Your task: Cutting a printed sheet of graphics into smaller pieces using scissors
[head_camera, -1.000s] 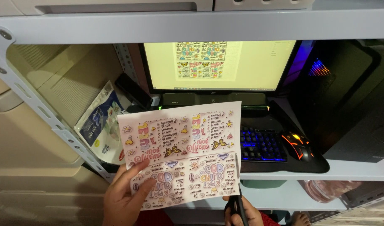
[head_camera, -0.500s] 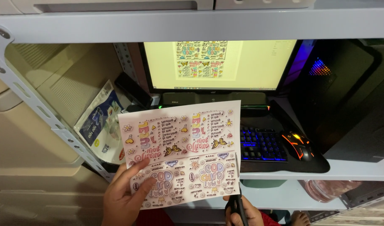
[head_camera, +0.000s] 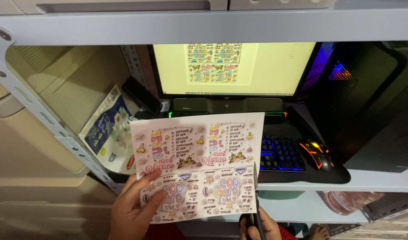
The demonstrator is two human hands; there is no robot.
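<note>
My left hand [head_camera: 133,209] grips the lower left corner of a printed sticker sheet [head_camera: 197,162], thumb on top, holding it up in front of the desk. The sheet is white with colourful cartoon lettering and small butterflies, flowers and suns. My right hand [head_camera: 258,226] sits at the bottom edge of the view, shut on a pair of black scissors [head_camera: 256,200]. The blades point upward along the sheet's right edge, touching or just beside it near the lower right corner.
A monitor [head_camera: 233,69] shows the same sticker design. Behind the sheet lie a backlit keyboard [head_camera: 282,153] and a glowing mouse [head_camera: 319,155] on a dark mat. A blue-and-white plastic bag [head_camera: 107,131] leans at left beside a metal shelf upright [head_camera: 39,115]. A dark computer case [head_camera: 368,98] stands right.
The sheet has shifted very slightly; both hands hold nearly the same positions, with the scissors still at the sheet's lower right edge.
</note>
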